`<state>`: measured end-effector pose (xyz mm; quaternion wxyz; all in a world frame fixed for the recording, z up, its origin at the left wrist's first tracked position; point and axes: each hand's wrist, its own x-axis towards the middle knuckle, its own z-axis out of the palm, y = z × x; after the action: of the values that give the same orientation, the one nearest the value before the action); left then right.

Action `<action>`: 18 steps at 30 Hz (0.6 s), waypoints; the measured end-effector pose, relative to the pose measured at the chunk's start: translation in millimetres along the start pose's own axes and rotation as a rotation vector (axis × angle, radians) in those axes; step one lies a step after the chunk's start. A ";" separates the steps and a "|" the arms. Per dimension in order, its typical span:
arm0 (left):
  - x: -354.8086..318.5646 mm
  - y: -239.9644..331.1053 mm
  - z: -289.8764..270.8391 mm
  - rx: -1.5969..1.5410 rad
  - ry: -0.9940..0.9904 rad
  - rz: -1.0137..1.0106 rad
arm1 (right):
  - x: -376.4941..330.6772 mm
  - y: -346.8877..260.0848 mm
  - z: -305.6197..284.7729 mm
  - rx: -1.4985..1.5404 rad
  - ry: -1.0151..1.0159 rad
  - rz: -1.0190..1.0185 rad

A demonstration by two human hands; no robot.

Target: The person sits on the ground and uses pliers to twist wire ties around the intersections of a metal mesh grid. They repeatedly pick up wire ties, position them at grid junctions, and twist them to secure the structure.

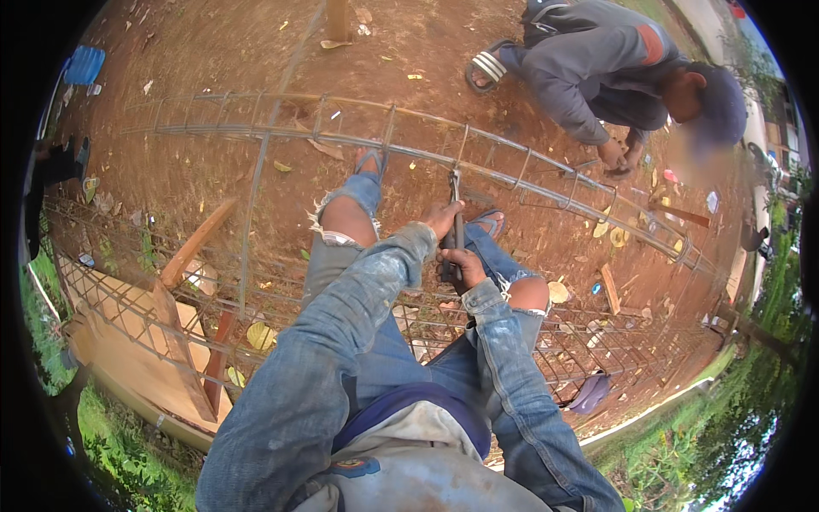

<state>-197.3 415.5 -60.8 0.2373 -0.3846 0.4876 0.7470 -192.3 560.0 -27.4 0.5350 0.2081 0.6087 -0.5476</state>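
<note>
Both hands on one long metal tool (pixel 456 224): left hand (pixel 444 217) wraps the handle high, right hand (pixel 461 266) grips it low. Tool tip bites the steel bar cage (pixel 512 171), probably at a wire tie. Best to hold tight, turn slow, stay straight.

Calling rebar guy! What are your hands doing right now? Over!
Left hand and right hand both gripping long-handled pincers, jaws up at rebar cage. Co-worker crouched farther along the cage, apart. Nothing in the way.
</note>
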 end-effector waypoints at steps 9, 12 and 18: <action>19.8 -20.9 6.0 -0.367 -0.201 -0.098 | -16.9 5.7 67.5 -0.990 0.864 -0.253; 8.2 -11.6 4.7 -0.337 -0.198 -0.155 | -24.7 -0.5 69.0 -0.924 0.764 -0.178; 13.9 -20.3 8.7 -0.394 -0.177 -0.126 | -23.3 4.9 63.8 -1.053 0.732 -0.122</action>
<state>-193.7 431.4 -81.1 0.2458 -0.3862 0.2844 0.8424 -153.2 512.5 1.9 0.2913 0.0562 0.9499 -0.0985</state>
